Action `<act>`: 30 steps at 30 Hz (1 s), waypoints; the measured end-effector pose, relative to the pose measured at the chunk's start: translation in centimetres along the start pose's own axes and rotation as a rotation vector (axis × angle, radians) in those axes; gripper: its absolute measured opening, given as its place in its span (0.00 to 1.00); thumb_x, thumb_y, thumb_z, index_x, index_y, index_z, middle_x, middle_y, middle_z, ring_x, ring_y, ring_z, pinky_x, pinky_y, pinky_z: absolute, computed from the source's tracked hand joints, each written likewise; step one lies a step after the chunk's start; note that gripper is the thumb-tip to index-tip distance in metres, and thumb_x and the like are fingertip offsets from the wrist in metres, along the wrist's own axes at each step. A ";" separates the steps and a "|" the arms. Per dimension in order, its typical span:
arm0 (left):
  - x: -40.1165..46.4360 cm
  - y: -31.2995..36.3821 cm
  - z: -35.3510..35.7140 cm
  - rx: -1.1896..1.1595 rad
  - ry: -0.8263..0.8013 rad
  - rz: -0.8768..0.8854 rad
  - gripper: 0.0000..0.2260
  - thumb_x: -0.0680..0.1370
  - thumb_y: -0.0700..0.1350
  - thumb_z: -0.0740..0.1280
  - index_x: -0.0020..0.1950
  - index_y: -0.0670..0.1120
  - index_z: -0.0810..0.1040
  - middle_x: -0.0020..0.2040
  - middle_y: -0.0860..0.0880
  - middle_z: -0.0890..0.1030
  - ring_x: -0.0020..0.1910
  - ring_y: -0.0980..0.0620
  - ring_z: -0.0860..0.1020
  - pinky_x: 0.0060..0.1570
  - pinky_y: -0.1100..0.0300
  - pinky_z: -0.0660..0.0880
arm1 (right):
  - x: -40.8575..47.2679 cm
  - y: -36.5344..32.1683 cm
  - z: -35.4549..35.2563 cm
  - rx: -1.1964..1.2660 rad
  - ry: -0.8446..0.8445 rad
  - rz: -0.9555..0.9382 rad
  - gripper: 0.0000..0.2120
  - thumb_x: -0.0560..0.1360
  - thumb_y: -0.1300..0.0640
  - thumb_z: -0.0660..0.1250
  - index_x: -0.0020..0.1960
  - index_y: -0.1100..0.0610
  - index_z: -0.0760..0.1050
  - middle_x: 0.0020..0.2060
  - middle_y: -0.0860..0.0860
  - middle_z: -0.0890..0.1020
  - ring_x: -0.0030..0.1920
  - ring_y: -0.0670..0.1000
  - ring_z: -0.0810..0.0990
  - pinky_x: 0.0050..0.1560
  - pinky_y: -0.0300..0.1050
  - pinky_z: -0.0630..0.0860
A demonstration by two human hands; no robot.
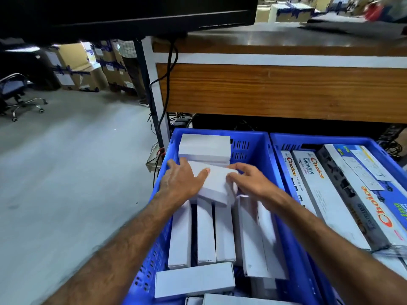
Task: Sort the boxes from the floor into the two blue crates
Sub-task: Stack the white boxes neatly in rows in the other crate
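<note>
1. Plain white cardboard box (214, 183), flat and rectangular, is sitting tilted in the left blue plastic crate (253, 139), with its left edge hiding under the left hand (182, 179) and its right corner under the right hand (248, 179).
2. Motion blur is smearing the long white boxes (257, 234) at the crate's right side, so their edges are hard to make out; more white boxes are getting cut off at the bottom of the view.
3. The left crate is holding only white boxes: upright rows (204, 234) in the middle, one lying crosswise (193, 280) nearer the person, a stack (204, 147) at the far wall.
4. The right blue plastic crate (330, 138) is holding long printed "Choice" cartons (328, 199) lying side by side (its right part is running out of view).
5. Both hands are gripping the tilted box, the left with thumb over its top, the right with fingers curling over its far corner; the box is resting on the upright rows.
</note>
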State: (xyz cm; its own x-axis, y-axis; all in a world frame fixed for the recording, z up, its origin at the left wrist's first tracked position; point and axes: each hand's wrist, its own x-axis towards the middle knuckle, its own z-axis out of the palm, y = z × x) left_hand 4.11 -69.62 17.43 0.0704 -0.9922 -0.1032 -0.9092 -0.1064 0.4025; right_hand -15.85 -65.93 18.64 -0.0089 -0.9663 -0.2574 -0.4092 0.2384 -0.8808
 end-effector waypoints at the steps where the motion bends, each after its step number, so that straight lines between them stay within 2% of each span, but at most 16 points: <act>1: -0.1 -0.5 -0.3 0.010 0.028 0.154 0.38 0.74 0.69 0.66 0.74 0.46 0.66 0.69 0.43 0.67 0.66 0.40 0.74 0.61 0.48 0.73 | 0.9 0.0 -0.2 0.028 0.002 0.014 0.10 0.76 0.57 0.65 0.55 0.50 0.82 0.45 0.51 0.86 0.41 0.53 0.82 0.45 0.51 0.81; 3: 0.1 -1.2 -0.9 0.117 -0.013 0.453 0.42 0.70 0.66 0.73 0.77 0.49 0.64 0.71 0.45 0.68 0.68 0.43 0.71 0.67 0.46 0.70 | 2.5 -0.1 -0.1 0.024 0.003 0.040 0.09 0.77 0.58 0.63 0.51 0.55 0.81 0.40 0.50 0.83 0.35 0.50 0.76 0.36 0.45 0.75; 5: 0.9 -1.5 -1.0 0.320 -0.044 0.603 0.43 0.70 0.65 0.74 0.78 0.50 0.62 0.71 0.47 0.70 0.69 0.44 0.70 0.70 0.47 0.68 | 4.0 -0.1 0.4 -0.011 -0.003 0.065 0.07 0.77 0.58 0.62 0.45 0.57 0.79 0.39 0.51 0.80 0.39 0.50 0.75 0.38 0.45 0.73; 7: 1.7 -1.4 -0.5 0.446 -0.073 0.599 0.38 0.73 0.61 0.73 0.76 0.49 0.63 0.70 0.46 0.71 0.68 0.44 0.71 0.69 0.47 0.68 | 5.3 0.1 1.3 -0.036 -0.022 0.072 0.06 0.77 0.58 0.62 0.46 0.56 0.77 0.43 0.51 0.81 0.43 0.52 0.78 0.44 0.47 0.76; 9: 2.2 -1.4 0.3 0.491 -0.153 0.541 0.35 0.75 0.58 0.73 0.76 0.48 0.63 0.70 0.45 0.71 0.69 0.43 0.70 0.68 0.44 0.70 | 6.2 0.4 2.4 -0.043 -0.014 0.083 0.08 0.77 0.59 0.62 0.54 0.53 0.78 0.48 0.51 0.83 0.49 0.52 0.81 0.52 0.51 0.81; 12: 3.0 -1.4 0.8 0.506 -0.212 0.476 0.35 0.77 0.58 0.72 0.77 0.46 0.61 0.70 0.44 0.69 0.69 0.42 0.70 0.67 0.41 0.72 | 6.5 0.9 3.3 -0.063 0.098 0.104 0.11 0.79 0.58 0.62 0.61 0.51 0.75 0.52 0.52 0.83 0.52 0.53 0.82 0.60 0.57 0.80; 14: 3.3 -1.5 1.0 0.524 -0.211 0.453 0.31 0.78 0.57 0.70 0.76 0.46 0.63 0.70 0.43 0.69 0.68 0.42 0.71 0.66 0.41 0.73 | 6.2 1.1 3.3 -0.132 0.132 0.108 0.14 0.79 0.59 0.64 0.63 0.46 0.73 0.56 0.51 0.82 0.51 0.52 0.83 0.54 0.49 0.82; 16: 3.3 -1.7 1.4 0.528 -0.208 0.431 0.27 0.79 0.54 0.69 0.74 0.46 0.65 0.69 0.43 0.68 0.69 0.42 0.70 0.65 0.41 0.72 | 5.7 1.6 3.4 -0.192 0.094 0.110 0.23 0.74 0.64 0.68 0.64 0.44 0.71 0.55 0.51 0.81 0.43 0.49 0.84 0.35 0.40 0.80; 17: 3.2 -1.7 1.6 0.539 -0.207 0.422 0.27 0.79 0.53 0.70 0.74 0.47 0.65 0.70 0.43 0.68 0.69 0.41 0.70 0.65 0.42 0.72 | 5.5 1.8 3.4 -0.214 0.065 0.118 0.26 0.71 0.66 0.70 0.64 0.45 0.70 0.53 0.51 0.81 0.39 0.49 0.84 0.29 0.39 0.78; 18: 3.1 -1.7 1.7 0.554 -0.211 0.414 0.27 0.78 0.51 0.71 0.74 0.47 0.65 0.70 0.42 0.67 0.69 0.41 0.69 0.65 0.43 0.72 | 5.2 2.1 3.5 -0.239 0.038 0.126 0.29 0.69 0.66 0.72 0.65 0.46 0.70 0.53 0.52 0.80 0.39 0.50 0.84 0.28 0.39 0.78; 20: 2.9 -1.4 1.8 0.580 -0.217 0.394 0.28 0.78 0.50 0.72 0.74 0.47 0.65 0.70 0.42 0.66 0.70 0.41 0.69 0.63 0.44 0.71 | 4.8 2.6 3.7 -0.323 0.012 0.116 0.29 0.69 0.63 0.76 0.67 0.50 0.71 0.57 0.53 0.79 0.48 0.52 0.84 0.41 0.44 0.83; 22: 2.7 -1.0 1.9 0.605 -0.216 0.375 0.28 0.79 0.49 0.72 0.75 0.47 0.64 0.70 0.41 0.65 0.69 0.40 0.69 0.62 0.45 0.72 | 4.6 2.7 3.9 -0.448 0.035 0.076 0.26 0.72 0.59 0.75 0.68 0.52 0.74 0.61 0.55 0.79 0.56 0.54 0.81 0.57 0.48 0.81; 24: 2.3 -0.8 2.0 0.643 -0.206 0.377 0.26 0.80 0.49 0.70 0.75 0.46 0.64 0.70 0.41 0.65 0.68 0.41 0.69 0.60 0.46 0.74 | 4.2 2.4 4.3 -0.588 0.041 0.023 0.22 0.75 0.56 0.72 0.68 0.54 0.74 0.61 0.56 0.78 0.58 0.56 0.80 0.61 0.52 0.78; 27: 1.5 -0.6 1.9 0.718 -0.168 0.398 0.23 0.81 0.47 0.68 0.73 0.44 0.64 0.69 0.41 0.67 0.67 0.42 0.71 0.59 0.47 0.76 | 3.0 2.0 5.3 -0.882 0.022 -0.062 0.20 0.78 0.53 0.67 0.69 0.55 0.71 0.62 0.57 0.75 0.60 0.60 0.78 0.58 0.55 0.79; 28: 1.1 -0.5 1.8 0.742 -0.145 0.406 0.22 0.81 0.46 0.67 0.72 0.44 0.65 0.68 0.41 0.68 0.66 0.42 0.72 0.59 0.48 0.75 | 2.5 2.0 5.7 -0.979 0.036 -0.107 0.23 0.79 0.52 0.66 0.71 0.56 0.68 0.64 0.58 0.74 0.61 0.60 0.77 0.58 0.54 0.78; 30: 0.3 -0.5 1.5 0.752 -0.054 0.437 0.23 0.81 0.48 0.66 0.73 0.45 0.64 0.68 0.41 0.69 0.65 0.42 0.72 0.60 0.49 0.73 | 1.4 2.2 6.1 -1.110 0.094 -0.246 0.32 0.80 0.49 0.65 0.78 0.59 0.59 0.72 0.60 0.69 0.70 0.60 0.71 0.67 0.54 0.72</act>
State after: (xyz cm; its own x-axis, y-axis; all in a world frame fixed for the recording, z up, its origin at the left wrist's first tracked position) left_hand 3.97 -69.78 15.80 -0.3508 -0.9274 -0.1299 -0.8812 0.3738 -0.2893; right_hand -11.22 -66.16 13.96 0.1339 -0.9895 -0.0548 -0.9899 -0.1310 -0.0536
